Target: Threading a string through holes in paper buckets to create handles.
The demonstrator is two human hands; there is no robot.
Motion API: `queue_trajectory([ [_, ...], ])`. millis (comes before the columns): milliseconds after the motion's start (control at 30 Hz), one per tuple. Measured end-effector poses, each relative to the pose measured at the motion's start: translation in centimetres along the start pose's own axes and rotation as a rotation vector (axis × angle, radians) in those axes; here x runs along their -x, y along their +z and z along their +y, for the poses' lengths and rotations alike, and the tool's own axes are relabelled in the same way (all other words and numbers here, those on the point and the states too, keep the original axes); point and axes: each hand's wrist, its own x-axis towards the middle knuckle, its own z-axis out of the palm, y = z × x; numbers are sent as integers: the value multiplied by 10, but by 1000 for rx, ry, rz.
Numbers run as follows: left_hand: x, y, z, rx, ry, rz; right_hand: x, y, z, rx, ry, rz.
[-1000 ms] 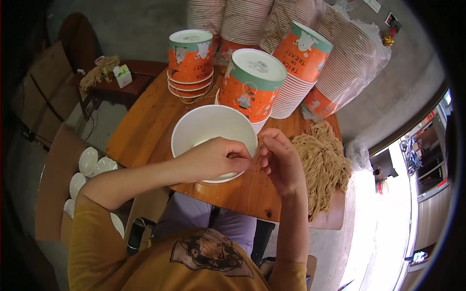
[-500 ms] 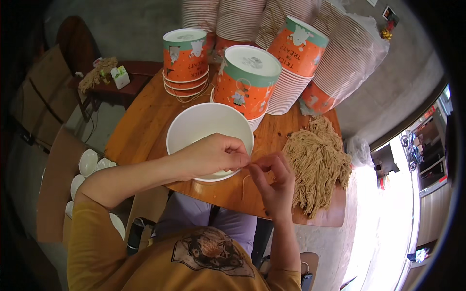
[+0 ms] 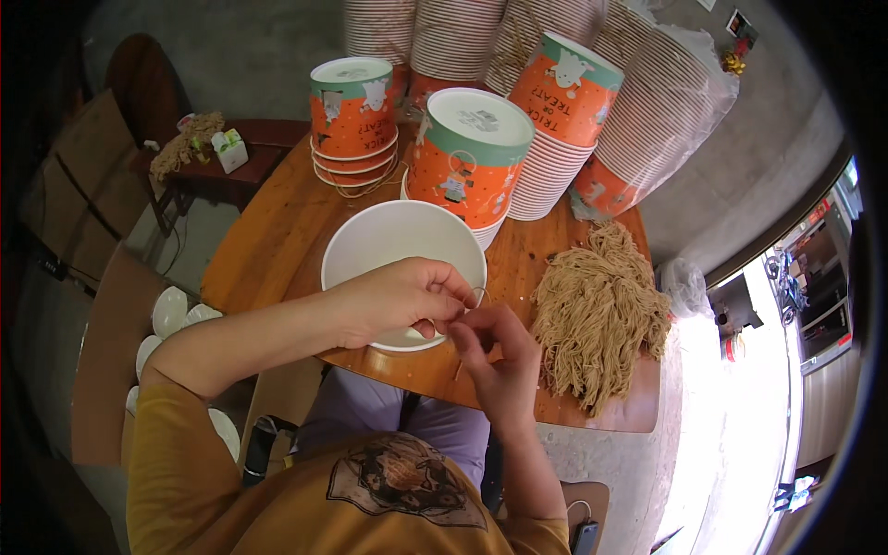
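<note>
A white paper bucket [image 3: 365,242] lies on the table, tilted with its open mouth toward me. My left hand [image 3: 398,301] reaches across the mouth, finger and thumb closed on a thin tan cord [image 3: 480,292] at the right rim. A loop of the cord stands up by the rim. Close against it, my right hand [image 3: 507,361] pinches at the same cord, whose short end hangs below the fingertips. The fingers hide where the cord meets the bucket wall. A thick bundle of tan cords [image 3: 601,319] lies right of my right hand.
Upside-down orange and green buckets stand behind: a short stack with cords [image 3: 354,116], a middle stack [image 3: 465,176] and a taller leaning stack [image 3: 560,120]. Bagged bucket stacks [image 3: 661,102] line the wall. The wooden table's [image 3: 268,250] edge curves near my lap.
Both hands have shifted slightly left and down toward the bucket rim. The right fingers have bent closer to the left ones, and a cord loop now shows above them.
</note>
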Motion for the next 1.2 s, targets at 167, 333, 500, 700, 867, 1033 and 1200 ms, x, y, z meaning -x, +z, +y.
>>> queue_trajectory([
  [167,4,-1,1,-81,76,-17,-4,-26,4,-362,415,112],
  [333,4,3,-6,-279,258,5,-10,-27,-4,-453,452,-51],
  [500,6,8,-5,-389,357,54,-10,-16,-4,91,245,-94],
  [700,5,4,-7,-400,385,81,-8,-12,-11,158,85,104],
  [867,2,6,0,-237,230,35,1,-4,-8,191,-36,89],
  [1033,1,6,2,-158,173,-20,1,-2,-3,261,-147,127],
  [1200,1,6,-2,-253,214,-34,-2,-9,5,-470,256,155],
])
